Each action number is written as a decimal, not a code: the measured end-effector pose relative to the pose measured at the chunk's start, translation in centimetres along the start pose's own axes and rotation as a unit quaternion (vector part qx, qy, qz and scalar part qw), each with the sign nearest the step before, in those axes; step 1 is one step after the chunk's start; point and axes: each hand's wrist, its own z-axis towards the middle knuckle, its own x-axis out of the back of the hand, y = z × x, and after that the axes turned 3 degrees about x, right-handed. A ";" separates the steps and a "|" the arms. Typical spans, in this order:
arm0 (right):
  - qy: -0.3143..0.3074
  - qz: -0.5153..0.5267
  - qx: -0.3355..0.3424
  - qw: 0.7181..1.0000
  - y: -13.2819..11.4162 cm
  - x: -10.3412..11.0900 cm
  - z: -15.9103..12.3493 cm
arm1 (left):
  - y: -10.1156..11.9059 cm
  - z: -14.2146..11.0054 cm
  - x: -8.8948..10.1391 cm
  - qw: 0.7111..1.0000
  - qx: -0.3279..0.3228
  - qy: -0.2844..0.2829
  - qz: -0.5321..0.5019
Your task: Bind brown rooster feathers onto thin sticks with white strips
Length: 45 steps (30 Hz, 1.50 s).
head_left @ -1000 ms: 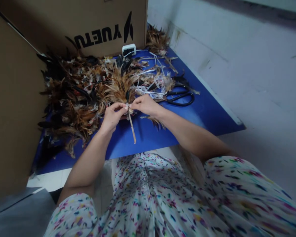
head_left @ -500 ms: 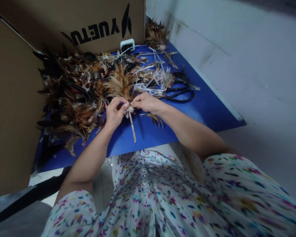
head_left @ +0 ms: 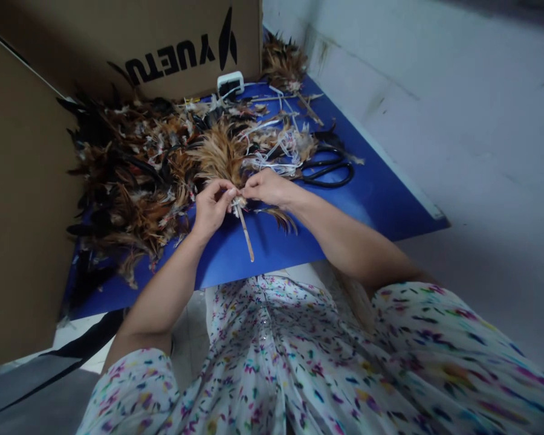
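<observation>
My left hand (head_left: 212,205) and my right hand (head_left: 267,187) meet over a blue board (head_left: 372,199). Both pinch the base of a fan of tan feathers (head_left: 220,154) bound to a thin wooden stick (head_left: 246,234). The stick points down toward me from between my fingers. White string (head_left: 272,158) trails from the binding toward the right. A single brown feather (head_left: 281,219) lies under my right wrist.
A big heap of dark and brown feathers (head_left: 127,175) covers the board's left half. Black scissors (head_left: 326,172) lie right of my hands. A cardboard box (head_left: 163,42) stands behind, another cardboard wall at left. A small white device (head_left: 230,81) sits by the box.
My hands and the feather bundle have stayed nearly in place; my left fingers have shifted slightly on the binding. The view has drifted a little.
</observation>
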 end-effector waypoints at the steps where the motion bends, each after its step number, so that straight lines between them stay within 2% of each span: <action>1: -0.007 -0.014 0.007 1.000 0.0 0.0 0.0 | 0.0 0.0 0.0 1.000 0.000 -0.001 0.017; 7: -0.066 -0.092 0.044 0.993 -0.4 0.4 -0.4 | 0.1 0.0 0.1 0.997 -0.002 0.008 0.077; 12: -0.049 -0.212 0.058 0.974 -1.1 0.5 -1.2 | 0.0 -0.1 0.0 0.996 0.012 -0.006 0.084; 18: -0.052 -0.284 0.096 0.953 -1.0 0.3 -1.7 | -0.5 0.0 -0.1 0.996 0.036 -0.034 0.074; 29: -0.032 -0.295 0.098 0.950 -1.5 0.4 -2.5 | -0.3 0.1 -0.4 0.997 0.059 -0.031 0.041; 35: -0.033 -0.283 0.085 0.955 -2.1 0.8 -2.7 | -0.4 0.2 -0.2 0.995 0.068 -0.060 0.029; 41: -0.007 -0.276 0.082 0.958 -1.7 0.5 -2.4 | -1.3 0.1 -0.1 0.996 0.044 -0.064 0.042; 45: 0.020 -0.283 0.098 0.954 -1.2 0.3 -2.2 | -1.2 0.0 -0.1 0.994 0.022 -0.055 0.093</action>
